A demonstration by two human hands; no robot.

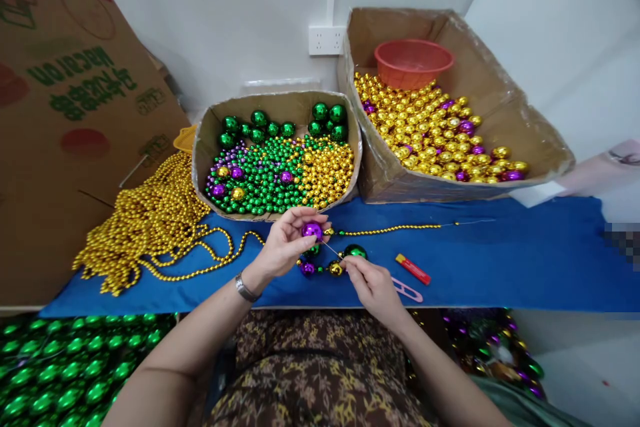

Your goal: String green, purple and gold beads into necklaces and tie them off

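One purple ball (313, 231) is pinched in L hand (286, 241), just above blue cloth (505, 267), w/ a thin line (331, 251) (thread or needle, can't tell) running to R hand (373, 287), which pinches it. Pink tool (409, 291) & red/yellow stick (414, 269) lie R of that hand, gold ball (335, 268) & green ball (355, 252) near its fingertips. Behind: box of mixed beads (300, 105), gold bead pile (150, 213) at its L, bigger box of gold balls (387, 187) w/ red basket (414, 60) at its R.

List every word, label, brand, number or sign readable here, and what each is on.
"Macaron": green print on the large cardboard box at the left.
Green Chinese characters beside it, same box: too blurred to quote with certainty.
Small red and yellow item on the blue cloth: faint marks, too small to read.
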